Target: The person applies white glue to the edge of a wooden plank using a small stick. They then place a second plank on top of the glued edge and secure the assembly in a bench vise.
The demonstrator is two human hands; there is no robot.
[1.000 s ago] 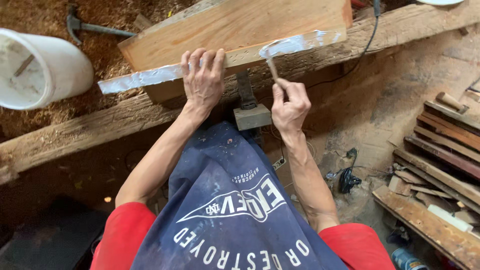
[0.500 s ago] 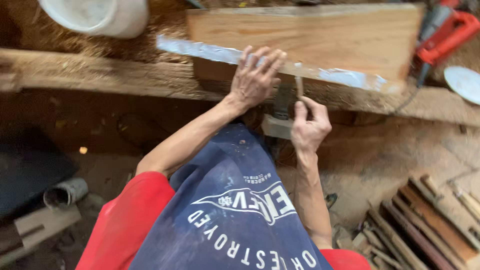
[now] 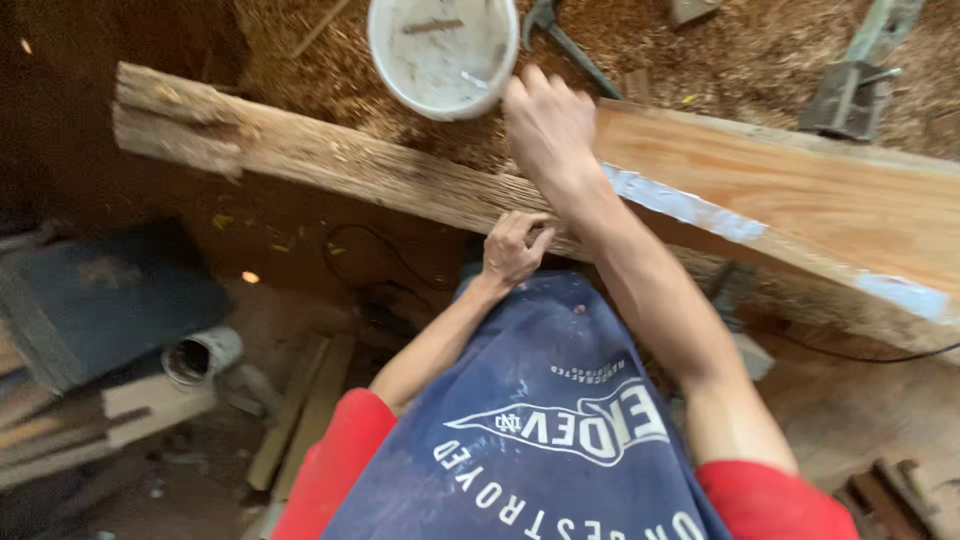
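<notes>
Right hand (image 3: 545,125): reaching forward over the bench, fingers loosely curled and close together, fingertips meeting the near rim of the white bucket (image 3: 443,52); whether they are gripping the rim cannot be told through the blur. White bucket: sitting on the sawdust-covered surface behind the weathered beam (image 3: 330,165), with a stick and pale residue showing inside. Left hand (image 3: 513,248): resting against the near face of the weathered beam, fingers bent inward and bunched together, holding nothing that is showing. Pale wooden plank (image 3: 800,195): lying slantwise to the right of the right forearm, a whitish coated strip (image 3: 685,205) running along its near edge. Hammer (image 3: 560,35): lying in the sawdust just right of the bucket. Metal clamp (image 3: 850,90): standing beyond the plank at the upper right. Dark blue apron (image 3: 530,440): hanging below both arms.
</notes>
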